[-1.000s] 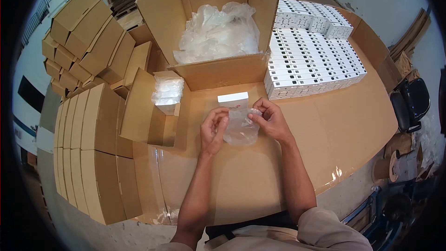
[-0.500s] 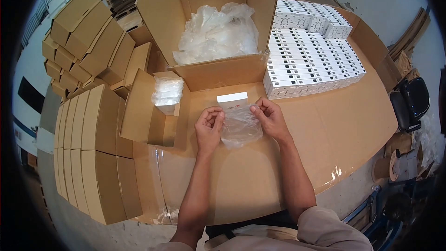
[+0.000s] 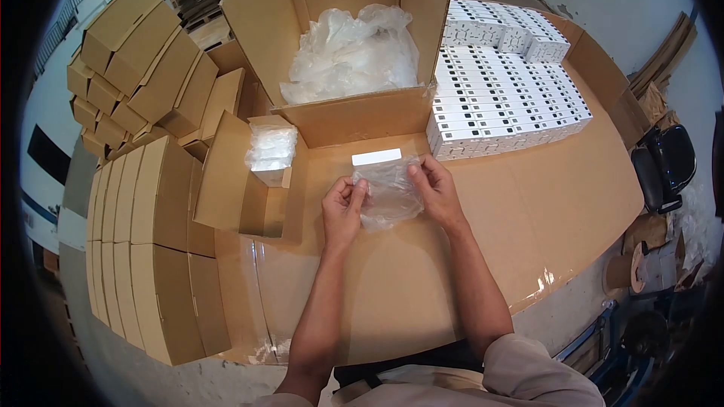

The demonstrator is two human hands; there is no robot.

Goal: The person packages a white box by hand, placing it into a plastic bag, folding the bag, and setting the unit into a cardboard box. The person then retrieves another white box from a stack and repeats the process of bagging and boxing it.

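- Holding the clear plastic bag point(image 3: 391, 200) between them: both hands, with the left hand point(image 3: 345, 207) pinching its left edge and the right hand point(image 3: 437, 192) its upper right corner, thumbs against fingers.
- Bag hangs slack and creased in the gap between the hands, above the cardboard-covered worktop point(image 3: 528, 211).
- Small white box point(image 3: 376, 157) sits just beyond the bag, ahead of both hands; its lower part shows behind the film. Whether box and bag touch cannot be told.
- Closed brown cartons point(image 3: 173, 192), stacked in two tiers, stand at the left.
- Open brown carton point(image 3: 264, 215), left of the left hand, contains plastic-wrapped items point(image 3: 273, 147) toward its far end.
- Large open cardboard box point(image 3: 362, 118), beyond the white box, contains loose clear plastic point(image 3: 354, 56).
- White patterned boxes point(image 3: 509, 102) in close rows stand at far right, beside the large box.
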